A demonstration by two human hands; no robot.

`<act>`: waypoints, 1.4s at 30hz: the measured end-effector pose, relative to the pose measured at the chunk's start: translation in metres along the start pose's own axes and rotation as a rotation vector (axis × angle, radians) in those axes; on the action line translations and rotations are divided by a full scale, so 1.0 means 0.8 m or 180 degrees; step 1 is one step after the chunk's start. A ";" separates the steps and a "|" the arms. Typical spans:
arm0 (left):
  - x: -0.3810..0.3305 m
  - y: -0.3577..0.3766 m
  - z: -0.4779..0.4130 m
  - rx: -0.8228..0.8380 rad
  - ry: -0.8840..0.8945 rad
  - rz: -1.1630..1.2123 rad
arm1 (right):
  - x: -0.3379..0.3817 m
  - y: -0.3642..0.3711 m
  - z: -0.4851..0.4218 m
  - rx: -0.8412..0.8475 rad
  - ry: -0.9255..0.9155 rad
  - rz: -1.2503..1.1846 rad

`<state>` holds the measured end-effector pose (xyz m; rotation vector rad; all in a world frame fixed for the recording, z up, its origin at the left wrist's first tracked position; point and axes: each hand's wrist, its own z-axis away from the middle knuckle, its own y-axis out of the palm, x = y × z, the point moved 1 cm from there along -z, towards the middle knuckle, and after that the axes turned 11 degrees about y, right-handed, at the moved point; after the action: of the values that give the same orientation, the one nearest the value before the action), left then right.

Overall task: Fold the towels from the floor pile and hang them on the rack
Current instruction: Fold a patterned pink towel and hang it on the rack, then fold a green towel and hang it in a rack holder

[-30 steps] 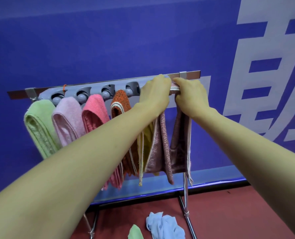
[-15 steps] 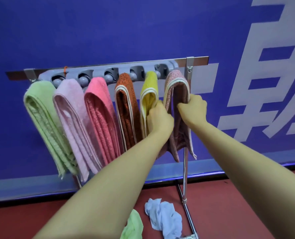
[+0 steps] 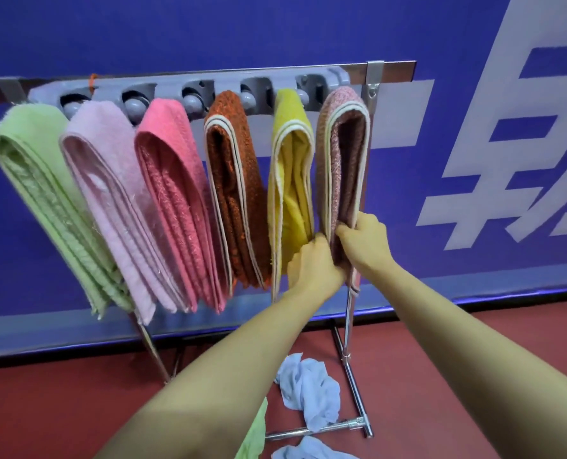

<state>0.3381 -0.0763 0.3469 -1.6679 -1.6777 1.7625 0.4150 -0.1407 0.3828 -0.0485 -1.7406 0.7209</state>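
Mauve towel (image 3: pixel 341 160), white-edged, hangs folded rightmost on the rack (image 3: pixel 395 66).

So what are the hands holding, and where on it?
The left hand and right hand both grip the rightmost mauve towel near its lower end.

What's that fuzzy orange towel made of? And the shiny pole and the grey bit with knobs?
The orange towel looks like soft woven cloth, maybe cotton: nubbly, matte, with a pale stitched edge. The pole looks like polished metal: silvery and glinting. The grey holder seems moulded plastic: smooth, dull, rounded.
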 end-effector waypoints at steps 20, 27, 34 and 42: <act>0.126 0.081 0.105 0.0961 0.0196 0.0319 | -0.142 0.115 0.066 0.0834 0.0944 0.0299; 0.370 0.164 0.305 0.2604 -0.1081 -0.0326 | -0.351 0.253 0.180 0.2237 0.1810 0.2068; 0.562 0.193 0.423 0.2928 -0.1950 -0.0659 | -0.449 0.411 0.261 0.2617 0.2191 0.2521; 0.646 0.247 0.397 0.2458 -0.2051 -0.0508 | -0.482 0.537 0.304 0.3187 0.2094 0.2349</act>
<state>0.0149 0.0648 -0.1848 -0.6545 -0.9902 2.5531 0.1737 -0.0525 -0.1886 -0.2157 -0.5669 1.8078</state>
